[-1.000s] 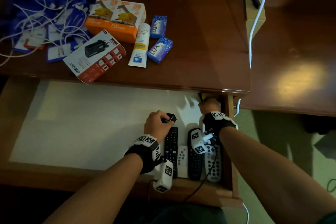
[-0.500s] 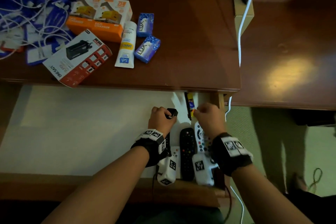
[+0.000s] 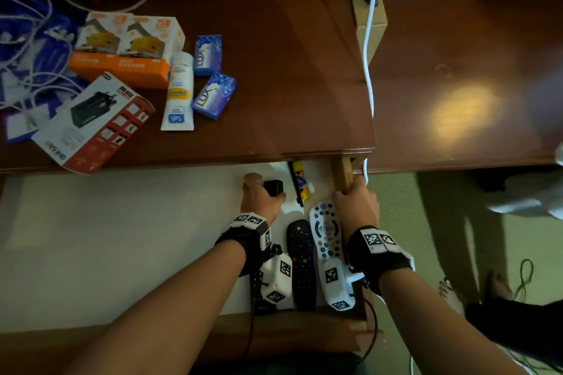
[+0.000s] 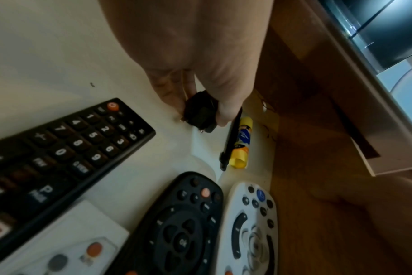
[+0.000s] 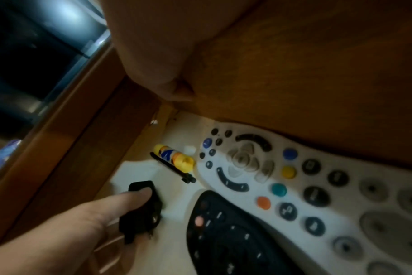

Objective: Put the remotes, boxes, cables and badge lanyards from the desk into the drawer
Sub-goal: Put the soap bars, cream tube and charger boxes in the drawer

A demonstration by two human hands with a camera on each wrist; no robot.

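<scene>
In the open drawer [image 3: 122,237], my left hand [image 3: 262,198] pinches a small black plug adapter [image 3: 273,187] [image 4: 201,115] just above the white floor, near the back right. My right hand [image 3: 356,204] grips the drawer's right wall [image 3: 342,173], thumb on the inside face. A long black remote [image 4: 66,148], a small white remote [image 4: 66,241], a rounded black remote [image 3: 301,262] and a white remote [image 3: 326,231] lie side by side at the drawer's right end. On the desk are orange boxes [image 3: 128,49], a red-and-white box [image 3: 94,122], white cables and blue lanyards [image 3: 27,49].
A glue stick [image 4: 242,143] and a black pen [image 4: 232,141] lie at the drawer's back right corner. A cream tube [image 3: 178,91] and two blue soap boxes [image 3: 214,94] sit on the desk. A white cord [image 3: 370,70] hangs along the desk's right edge.
My right hand has drawn back from under the desk edge and settled on the drawer's right wall. The left hand, still holding the adapter, has shifted a little toward the back.
</scene>
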